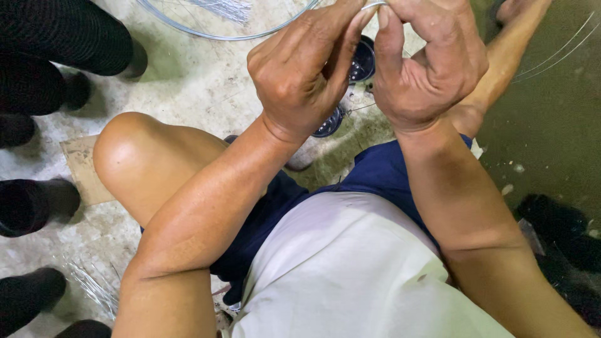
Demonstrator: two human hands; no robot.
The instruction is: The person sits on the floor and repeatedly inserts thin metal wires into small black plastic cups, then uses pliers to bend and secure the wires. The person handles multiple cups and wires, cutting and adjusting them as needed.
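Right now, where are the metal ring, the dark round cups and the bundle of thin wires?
Metal ring [206, 32]: head view, on its curved lower rim.
Dark round cups [362, 61]: head view, on the upper cup's inside.
Bundle of thin wires [94, 285]: head view, mid-bundle on the floor.

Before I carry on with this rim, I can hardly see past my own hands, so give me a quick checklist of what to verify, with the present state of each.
1. Left hand pinching at the rim: ok, fingertips closed at the top edge of view.
2. Right hand pinching beside it: ok, fingers curled, touching the left.
3. What sits between the fingertips: cannot tell, hidden and cut off by the frame.
4. Metal rim in reach: ok, arc lies on the floor ahead.
5. Loose spokes at hand: ok, bundle on the floor by the left elbow.
6. Small dark round containers upright: cannot tell, mostly hidden behind the hands.
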